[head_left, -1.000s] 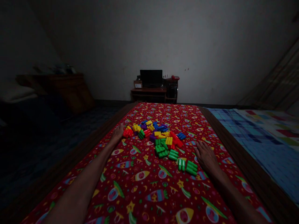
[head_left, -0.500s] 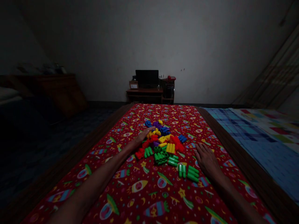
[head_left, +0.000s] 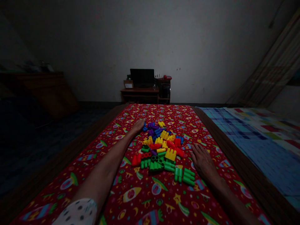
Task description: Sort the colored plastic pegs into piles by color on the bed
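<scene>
A loose pile of plastic building blocks in several colours lies on the red patterned cloth [head_left: 140, 200]. At the pile's far left edge is my left hand [head_left: 138, 125], its fingers bent in against a blue building block [head_left: 145, 127]; the fingertips are partly hidden. My right hand [head_left: 201, 157] rests flat on the cloth to the right of the pile, fingers spread and holding nothing. Nearest that hand are green blocks [head_left: 188, 177] and red blocks [head_left: 179, 152]. Yellow blocks [head_left: 170, 154] sit in the middle, with purple blocks [head_left: 152, 132] farther back.
The cloth covers a long surface with a brown border [head_left: 220, 140]. Beyond its far end stands a small desk [head_left: 140, 91] with a monitor [head_left: 142, 77]. A wooden cabinet [head_left: 47, 93] is at the left, and checked bedding [head_left: 232, 134] lies at the right.
My left hand has moved off the yellow blocks, back and left, to the blue block. Blocks in the pile have shifted and lie more spread out. My right hand stays flat beside them.
</scene>
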Demonstrator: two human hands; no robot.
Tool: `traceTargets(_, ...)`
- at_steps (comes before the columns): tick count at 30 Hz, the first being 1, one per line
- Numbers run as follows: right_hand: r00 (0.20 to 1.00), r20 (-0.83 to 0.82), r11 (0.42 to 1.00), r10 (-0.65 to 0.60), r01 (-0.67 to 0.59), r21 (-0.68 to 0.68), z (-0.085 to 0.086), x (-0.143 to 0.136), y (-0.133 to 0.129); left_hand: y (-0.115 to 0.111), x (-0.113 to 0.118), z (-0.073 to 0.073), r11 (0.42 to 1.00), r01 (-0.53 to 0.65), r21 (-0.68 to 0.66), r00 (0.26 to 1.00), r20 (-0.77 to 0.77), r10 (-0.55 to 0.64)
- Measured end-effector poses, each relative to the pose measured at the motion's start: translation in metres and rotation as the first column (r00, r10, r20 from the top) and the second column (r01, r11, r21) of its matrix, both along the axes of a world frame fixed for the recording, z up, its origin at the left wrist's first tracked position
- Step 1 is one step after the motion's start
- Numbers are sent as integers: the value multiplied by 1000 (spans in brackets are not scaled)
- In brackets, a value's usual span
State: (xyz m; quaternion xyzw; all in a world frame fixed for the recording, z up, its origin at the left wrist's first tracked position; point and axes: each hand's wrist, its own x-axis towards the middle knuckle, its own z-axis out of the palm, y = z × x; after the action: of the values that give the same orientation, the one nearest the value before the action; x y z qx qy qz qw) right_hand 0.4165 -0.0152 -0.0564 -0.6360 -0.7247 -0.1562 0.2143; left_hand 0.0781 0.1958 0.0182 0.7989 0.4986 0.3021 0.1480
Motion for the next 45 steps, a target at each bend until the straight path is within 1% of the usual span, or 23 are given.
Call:
traceTargets(3,1000,24,1000,-2,2,-8,1,-1,0,16,30,-5,982,120,-146,993,31,-117)
traceTargets(5,1000,27,1000,-9,9,-16,3,-2,-1,18,52,-5,951,229,-210,974,48,-223)
traceTargets(7,1000,22,1000,-18,18,-24,5,-3,-2,13,71,-4,911,326,-254,945,55,-323)
traceTargets(10,1000,15,999,-15,16,-31,8,-4,-3,-6,88,1,823,488,-291,868,61,-493)
traceTargets(14,1000,1,999,-15,15,-30,11,-5,-3,-43,93,16,633,718,-289,673,54,-738)
traceTargets(15,1000,-3,999,-13,13,-32,11,-6,-3,-52,91,21,605,743,-285,641,44,-766)
traceTargets(16,1000,-8,999,-9,9,-36,11,-6,-3,-60,88,26,596,752,-282,628,33,-777)
traceTargets(17,1000,-17,999,-5,4,-38,11,-6,-3,-66,82,31,605,745,-281,634,18,-773)
traceTargets(18,1000,-30,999,1,-2,-38,11,-6,-4,-71,74,34,634,724,-274,660,5,-751)
traceTargets(20,996,-81,999,25,-28,-33,10,-4,-5,-78,51,37,736,632,-244,759,-1,-652)
traceTargets(21,991,-123,998,46,-51,-34,10,-3,-5,-79,36,34,797,565,-213,818,19,-575)
traceTargets(23,963,-261,996,70,-82,-35,10,2,-2,-82,6,22,908,371,-193,928,83,-362)
traceTargets(24,935,-348,996,65,-83,-37,12,4,2,-84,-7,13,947,259,-191,961,147,-233)
traceTargets(25,899,-435,996,54,-79,-39,15,7,8,-87,-18,3,961,185,-203,969,203,-144)
traceTargets(27,822,-567,995,56,-91,-33,23,8,28,-93,-30,-16,969,134,-205,969,234,-84)
traceTargets(29,767,-632,986,109,-163,-28,35,2,54,-101,-28,-31,977,111,-179,968,242,-66)
traceTargets(31,721,-683,968,121,-238,-79,46,-9,80,-108,-14,-37,981,119,-153,968,240,-80)
traceTargets(34,664,-745,918,68,-334,-214,55,-32,103,-115,11,-35,973,181,-146,961,238,-143)
traceTargets(37,617,-777,849,129,-473,-235,57,-50,99,-120,26,-29,952,249,-180,955,207,-211)
traceTargets(40,576,-792,787,205,-577,-216,58,-58,77,-126,25,-25,920,323,-221,940,188,-285)
traceTargets(42,544,-799,734,258,-647,-204,62,-60,61,-129,21,-22,901,363,-238,925,211,-317)
traceTargets(44,510,-807,699,297,-692,-180,67,-59,47,-130,17,-17,906,360,-221,923,225,-312)
traceTargets(45,504,-808,706,306,-689,-162,69,-57,41,-131,16,-14,922,333,-198,933,212,-292)
